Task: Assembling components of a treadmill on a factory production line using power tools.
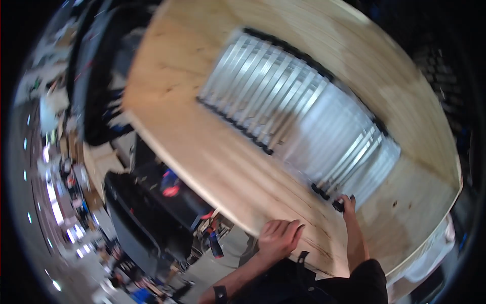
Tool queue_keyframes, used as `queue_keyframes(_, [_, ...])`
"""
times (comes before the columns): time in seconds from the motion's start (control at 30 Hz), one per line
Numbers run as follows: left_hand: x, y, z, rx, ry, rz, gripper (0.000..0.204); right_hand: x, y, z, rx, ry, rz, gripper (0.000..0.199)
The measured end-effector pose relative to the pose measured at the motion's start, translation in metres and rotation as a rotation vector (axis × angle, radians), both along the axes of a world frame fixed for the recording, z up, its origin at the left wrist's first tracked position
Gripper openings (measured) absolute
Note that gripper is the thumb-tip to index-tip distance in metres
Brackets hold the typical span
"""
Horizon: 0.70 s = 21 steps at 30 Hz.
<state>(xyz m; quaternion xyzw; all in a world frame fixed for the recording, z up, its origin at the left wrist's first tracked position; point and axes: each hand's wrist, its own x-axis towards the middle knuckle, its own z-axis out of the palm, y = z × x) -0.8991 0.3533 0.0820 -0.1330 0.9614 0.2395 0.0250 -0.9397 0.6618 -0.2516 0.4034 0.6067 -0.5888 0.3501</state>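
Observation:
A deep wooden box (177, 137) holds a row of silvery metal tubes (263, 76) with black ends, lying side by side. A smaller group of the same tubes (349, 162) lies nearer to me, on clear plastic wrapping (324, 121). Inside the box, my right hand (349, 206) has its fingers closed around a black end piece (338, 205), seemingly that of a tube; the rest of the piece is hard to make out. At the box's near rim, my left hand (278, 240) is curled with the thumb against the fingers. Whatever lies inside its grip is hidden.
Outside the box on the left stand a dark case or bin (147, 218) and a tool with a blue and red handle (215, 245). A red and blue object (170, 183) lies on a dark surface. Clear plastic (430, 258) hangs by the right wall.

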Motion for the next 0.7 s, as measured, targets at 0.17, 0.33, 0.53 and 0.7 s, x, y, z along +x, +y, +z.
queue_keyframes(0.17, [0.020,-0.002,0.006,0.054,0.131,0.019,0.015,-0.059,-0.033,0.139,-0.385,0.092,-0.253,0.012])
queue_keyframes(0.33, [0.044,-0.030,0.040,0.503,0.373,0.155,0.041,-0.017,-0.133,0.303,-0.488,0.269,0.052,0.030])
queue_keyframes(0.53, [0.137,-0.119,0.166,-0.152,0.766,-0.193,0.056,0.078,-0.207,0.514,-0.650,0.392,0.878,0.071])
queue_keyframes(0.7, [0.246,-0.152,0.234,-0.257,0.555,-0.404,0.065,0.109,-0.258,0.594,-0.896,0.103,1.287,0.090])
